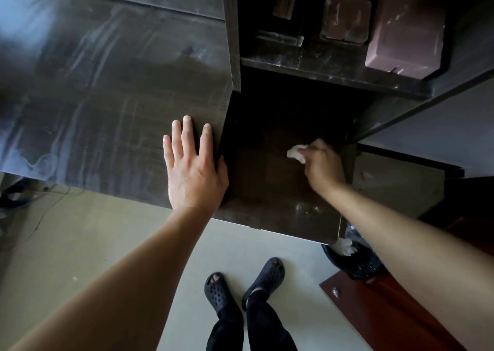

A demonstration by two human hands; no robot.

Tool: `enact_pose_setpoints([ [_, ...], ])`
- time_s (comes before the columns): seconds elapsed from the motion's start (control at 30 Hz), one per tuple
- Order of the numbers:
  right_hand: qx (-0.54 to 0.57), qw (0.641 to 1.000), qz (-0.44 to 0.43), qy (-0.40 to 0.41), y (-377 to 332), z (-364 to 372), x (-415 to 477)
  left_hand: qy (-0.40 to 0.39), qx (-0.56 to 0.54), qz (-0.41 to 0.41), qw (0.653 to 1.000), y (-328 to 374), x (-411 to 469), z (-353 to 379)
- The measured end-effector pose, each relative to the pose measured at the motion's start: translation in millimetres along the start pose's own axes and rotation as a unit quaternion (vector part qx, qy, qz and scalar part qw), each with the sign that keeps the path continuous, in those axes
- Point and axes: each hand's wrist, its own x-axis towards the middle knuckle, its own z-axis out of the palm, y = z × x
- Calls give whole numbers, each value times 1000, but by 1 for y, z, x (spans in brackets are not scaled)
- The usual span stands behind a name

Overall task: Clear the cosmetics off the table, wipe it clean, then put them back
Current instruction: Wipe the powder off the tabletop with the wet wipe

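Grips a white tissue (295, 154) in the right hand (323, 164) on the lower bench (267, 198), with pale smudges (307, 209) nearer the body. Rests the left hand (192, 168) flat, released.

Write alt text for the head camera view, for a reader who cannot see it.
Seen from above, a person's right hand holds a white tissue against a dark lower surface, while the left hand rests flat on the streaked tabletop beside it. Boxes sit on a shelf behind; a bin stands lower right.
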Motion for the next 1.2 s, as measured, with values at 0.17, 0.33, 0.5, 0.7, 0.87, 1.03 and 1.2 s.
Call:
enact_pose_setpoints([
  [0.17,115,988,-2,-103,-14,27,-127,-4,-2,-3,1000,0,0,-1],
  [0.33,87,980,-101,-151,-29,-2,-109,2,-5,-3,1000,0,1,0],
  [0.5,-12,999,-20,31,1,-42,56,10,-3,-1,1000,-1,0,2],
  [0.7,-270,959,54,-74,32,-43,137,19,3,1,1000,-2,0,4],
  [0.87,-329,940,50,-78,16,-49,96,10,7,5,1000,-1,0,3],
  [1.03,-337,927,17,-165,-1,-43,5,12,-3,3,1000,-1,1,2],
  [1.2,-236,961,44,-140,13,-54,17,9,-8,2,1000,-2,0,3],
])
